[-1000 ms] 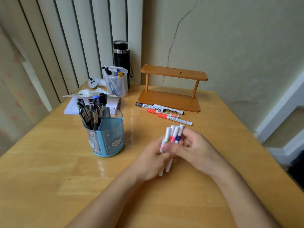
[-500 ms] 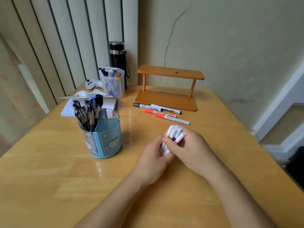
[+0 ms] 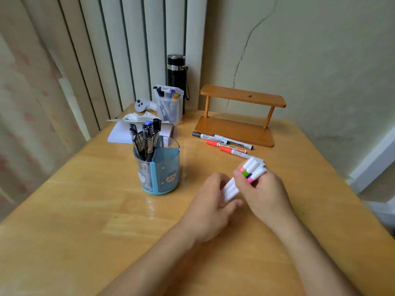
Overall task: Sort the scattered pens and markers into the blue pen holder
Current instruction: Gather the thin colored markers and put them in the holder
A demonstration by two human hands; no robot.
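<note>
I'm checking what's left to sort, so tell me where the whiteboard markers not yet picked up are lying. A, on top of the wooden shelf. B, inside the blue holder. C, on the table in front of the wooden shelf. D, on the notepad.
C: the markers lie flat on the table just in front of the wooden shelf, outside the holder.

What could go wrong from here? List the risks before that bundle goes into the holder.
1. The right hand grips several white markers at once, the left hand steadying their lower ends; one may slip out.
2. The blue pen holder has its rear compartment packed with black pens; aim for the front one, which looks free.
3. Four whiteboard markers lying near the hands could get knocked and roll.
</note>
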